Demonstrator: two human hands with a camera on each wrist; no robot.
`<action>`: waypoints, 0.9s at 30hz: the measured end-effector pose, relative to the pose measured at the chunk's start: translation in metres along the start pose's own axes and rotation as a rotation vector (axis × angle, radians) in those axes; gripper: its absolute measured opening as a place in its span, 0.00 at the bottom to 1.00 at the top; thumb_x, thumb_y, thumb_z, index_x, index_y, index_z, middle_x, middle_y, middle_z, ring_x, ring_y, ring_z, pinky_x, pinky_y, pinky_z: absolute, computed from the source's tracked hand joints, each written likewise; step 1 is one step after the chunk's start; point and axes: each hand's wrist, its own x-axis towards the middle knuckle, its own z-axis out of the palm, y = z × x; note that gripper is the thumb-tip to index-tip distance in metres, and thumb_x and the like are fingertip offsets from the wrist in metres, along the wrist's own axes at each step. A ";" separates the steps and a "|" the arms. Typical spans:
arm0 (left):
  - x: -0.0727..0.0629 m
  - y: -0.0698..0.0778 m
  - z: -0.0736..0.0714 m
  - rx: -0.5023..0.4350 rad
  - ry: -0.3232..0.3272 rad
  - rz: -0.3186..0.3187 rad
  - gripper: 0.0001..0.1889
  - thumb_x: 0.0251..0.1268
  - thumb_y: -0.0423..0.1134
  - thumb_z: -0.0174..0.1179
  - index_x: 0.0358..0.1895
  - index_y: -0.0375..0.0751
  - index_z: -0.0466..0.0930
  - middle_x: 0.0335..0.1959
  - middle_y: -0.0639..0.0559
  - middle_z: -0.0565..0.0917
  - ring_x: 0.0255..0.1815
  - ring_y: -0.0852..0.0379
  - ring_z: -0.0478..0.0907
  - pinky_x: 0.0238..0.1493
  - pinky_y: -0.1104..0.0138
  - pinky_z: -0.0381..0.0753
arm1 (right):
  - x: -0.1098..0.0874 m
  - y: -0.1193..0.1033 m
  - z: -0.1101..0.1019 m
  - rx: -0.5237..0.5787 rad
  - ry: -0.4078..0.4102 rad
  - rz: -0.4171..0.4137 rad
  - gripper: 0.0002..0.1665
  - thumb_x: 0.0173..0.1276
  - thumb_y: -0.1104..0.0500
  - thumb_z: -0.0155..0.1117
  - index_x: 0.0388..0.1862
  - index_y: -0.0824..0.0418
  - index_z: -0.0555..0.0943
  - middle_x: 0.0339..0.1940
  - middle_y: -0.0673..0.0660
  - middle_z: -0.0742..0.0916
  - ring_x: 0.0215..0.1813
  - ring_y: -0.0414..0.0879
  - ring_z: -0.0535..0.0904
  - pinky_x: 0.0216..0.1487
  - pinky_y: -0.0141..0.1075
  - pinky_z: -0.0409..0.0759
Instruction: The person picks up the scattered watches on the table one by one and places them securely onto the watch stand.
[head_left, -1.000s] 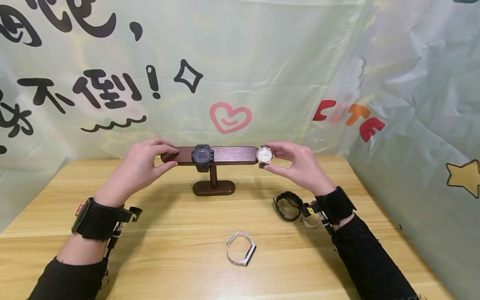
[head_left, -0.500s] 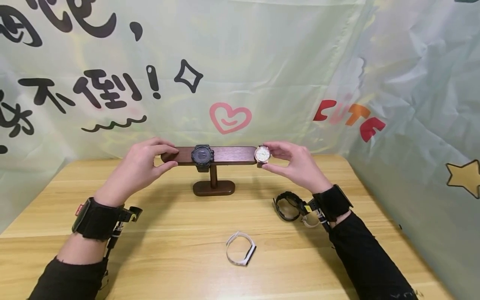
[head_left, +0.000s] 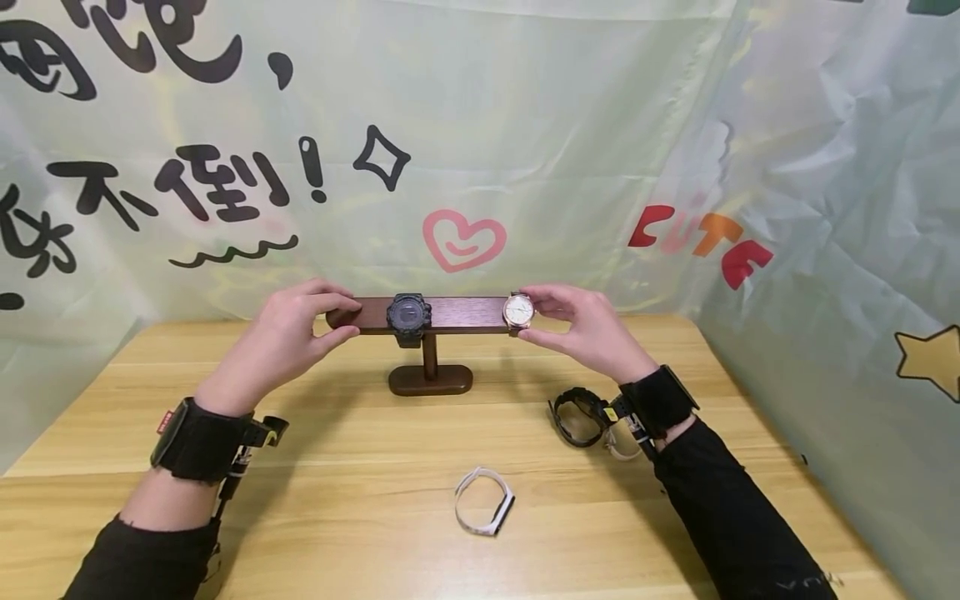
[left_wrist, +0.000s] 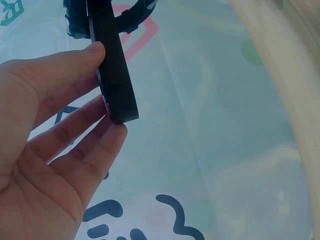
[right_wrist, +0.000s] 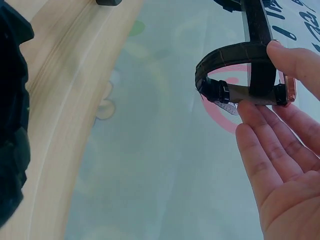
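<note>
A dark wooden watch stand [head_left: 468,312] stands near the table's back edge. My left hand [head_left: 288,329] holds the left end of its bar between thumb and fingers. A chunky black watch [head_left: 408,315] sits on the bar left of its middle. At the right end, my right hand [head_left: 588,329] pinches a wristwatch [head_left: 519,310] with a white dial and rose-gold case. In the right wrist view, its dark strap [right_wrist: 232,52] is a closed loop around the bar, hanging loose beneath it.
A white fitness band [head_left: 483,502] lies on the wooden table [head_left: 360,517] toward the front. Farther right lie a black watch [head_left: 577,417] and a pale band [head_left: 621,446], partly hidden by the right wrist's camera mount. A printed cloth [head_left: 570,125] hangs behind the table.
My right hand has slid the white-dial watch leftward, farther onto the bar's right end. My left hand keeps its hold on the other end. The head view has shifted slightly.
</note>
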 end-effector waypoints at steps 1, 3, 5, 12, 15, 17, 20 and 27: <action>0.000 0.000 0.000 0.001 0.000 0.000 0.14 0.66 0.32 0.75 0.53 0.36 0.91 0.51 0.43 0.89 0.48 0.45 0.86 0.48 0.51 0.86 | 0.001 0.000 0.000 0.001 -0.003 0.001 0.34 0.67 0.56 0.81 0.71 0.58 0.82 0.64 0.59 0.89 0.62 0.54 0.88 0.69 0.47 0.86; 0.000 0.000 0.001 0.004 0.001 0.001 0.14 0.66 0.32 0.75 0.53 0.36 0.91 0.51 0.43 0.89 0.48 0.45 0.86 0.48 0.51 0.86 | 0.002 0.000 0.000 0.006 -0.010 0.001 0.34 0.67 0.56 0.82 0.71 0.58 0.82 0.64 0.59 0.89 0.63 0.54 0.88 0.69 0.47 0.86; 0.001 -0.001 0.001 0.007 0.000 0.003 0.14 0.66 0.32 0.75 0.53 0.36 0.91 0.51 0.43 0.89 0.48 0.45 0.86 0.48 0.50 0.87 | 0.003 -0.001 0.000 0.004 -0.016 0.003 0.35 0.67 0.56 0.82 0.71 0.58 0.82 0.64 0.59 0.89 0.63 0.54 0.88 0.69 0.46 0.86; 0.001 0.001 -0.001 0.010 -0.017 -0.021 0.14 0.67 0.33 0.75 0.54 0.37 0.91 0.51 0.43 0.89 0.48 0.46 0.86 0.49 0.51 0.86 | 0.008 -0.003 -0.001 0.026 -0.057 0.021 0.36 0.67 0.56 0.82 0.73 0.59 0.81 0.66 0.59 0.88 0.64 0.54 0.87 0.71 0.46 0.84; 0.001 0.002 -0.002 0.005 -0.026 -0.029 0.14 0.67 0.34 0.75 0.54 0.37 0.91 0.52 0.43 0.89 0.48 0.46 0.86 0.50 0.51 0.87 | 0.010 -0.004 -0.002 0.022 -0.070 0.022 0.37 0.67 0.57 0.82 0.73 0.59 0.80 0.66 0.59 0.88 0.64 0.54 0.87 0.72 0.46 0.84; 0.001 0.002 -0.002 -0.001 -0.031 -0.030 0.14 0.68 0.34 0.75 0.55 0.37 0.91 0.52 0.42 0.89 0.49 0.45 0.86 0.50 0.50 0.87 | 0.012 -0.004 -0.001 0.018 -0.076 0.024 0.37 0.66 0.56 0.82 0.73 0.59 0.80 0.66 0.59 0.88 0.64 0.54 0.87 0.72 0.46 0.84; 0.001 0.002 -0.002 -0.004 -0.031 -0.027 0.14 0.68 0.35 0.75 0.55 0.36 0.90 0.52 0.41 0.89 0.49 0.45 0.86 0.49 0.49 0.86 | 0.014 -0.005 -0.001 0.011 -0.081 0.025 0.37 0.66 0.56 0.83 0.72 0.59 0.81 0.65 0.59 0.89 0.63 0.54 0.88 0.71 0.46 0.85; 0.001 0.000 0.001 0.010 -0.013 -0.018 0.13 0.67 0.33 0.75 0.53 0.36 0.91 0.51 0.43 0.89 0.47 0.46 0.86 0.49 0.52 0.87 | 0.018 -0.007 0.002 0.019 -0.098 0.031 0.38 0.65 0.54 0.83 0.73 0.58 0.81 0.64 0.59 0.89 0.65 0.53 0.88 0.72 0.47 0.84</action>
